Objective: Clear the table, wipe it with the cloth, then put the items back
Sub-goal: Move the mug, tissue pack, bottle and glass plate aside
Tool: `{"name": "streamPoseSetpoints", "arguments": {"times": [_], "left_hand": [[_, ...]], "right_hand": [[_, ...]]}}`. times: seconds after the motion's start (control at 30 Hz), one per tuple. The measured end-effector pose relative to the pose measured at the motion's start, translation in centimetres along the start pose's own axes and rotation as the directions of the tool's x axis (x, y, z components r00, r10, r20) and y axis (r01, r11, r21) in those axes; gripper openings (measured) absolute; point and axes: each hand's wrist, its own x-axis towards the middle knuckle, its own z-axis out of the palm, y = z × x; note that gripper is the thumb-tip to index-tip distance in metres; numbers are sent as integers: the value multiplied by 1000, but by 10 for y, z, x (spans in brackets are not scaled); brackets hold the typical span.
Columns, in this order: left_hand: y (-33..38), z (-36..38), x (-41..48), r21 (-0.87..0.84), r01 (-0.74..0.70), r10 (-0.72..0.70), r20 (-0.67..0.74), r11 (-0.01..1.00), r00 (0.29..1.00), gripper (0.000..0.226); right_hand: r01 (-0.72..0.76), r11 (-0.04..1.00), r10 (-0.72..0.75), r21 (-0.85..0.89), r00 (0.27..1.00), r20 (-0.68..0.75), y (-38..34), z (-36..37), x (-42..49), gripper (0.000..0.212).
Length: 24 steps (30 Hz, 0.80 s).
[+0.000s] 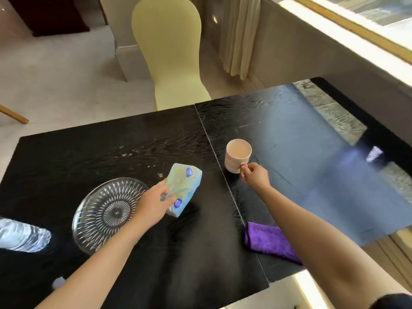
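Observation:
On the black table, my left hand grips a light blue and yellow tissue pack by its near left edge. My right hand pinches the handle of a pale pink mug that stands just right of the table's seam. A folded purple cloth lies near the front edge, partly under my right forearm. A clear cut-glass plate rests left of my left hand. A plastic water bottle lies on its side at the far left.
A pale yellow covered chair stands at the table's far side. The right half of the table reflects a bright window. A small pale bottle cap sits near my left forearm.

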Motion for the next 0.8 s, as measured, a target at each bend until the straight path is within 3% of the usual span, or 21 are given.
{"name": "streamPoseSetpoints", "arguments": {"times": [0.13, 0.33, 0.47, 0.53, 0.57, 0.67, 0.8], "left_hand": [[11, 18, 7, 32, -6, 6, 2, 999, 1000, 26], [34, 45, 23, 84, -125, 117, 94, 989, 989, 26], [56, 62, 27, 123, -188, 171, 139, 974, 975, 23], [63, 71, 28, 143, -239, 215, 163, 960, 963, 23], [65, 76, 29, 151, -260, 233, 180, 954, 956, 22], [68, 89, 32, 162, -321, 279, 235, 933, 931, 27], [71, 103, 29, 109, -303, 259, 300, 947, 918, 24]], "right_hand": [[-21, 1000, 20, 21, 998, 63, 17, 7, 13, 28], [-1, 1000, 3, -13, 992, 130, 32, 4, 26, 33], [-36, 999, 36, 4, 994, 103, 30, -6, 25, 57], [-60, 991, 42, 117, 988, 149, 25, -13, 9, 51], [-102, 981, 57, 166, 964, 261, 23, -16, -2, 51], [-172, 961, 16, 218, 818, 575, 27, -23, -28, 35], [-239, 887, 3, 394, 858, 513, 48, -24, -29, 13]]}}
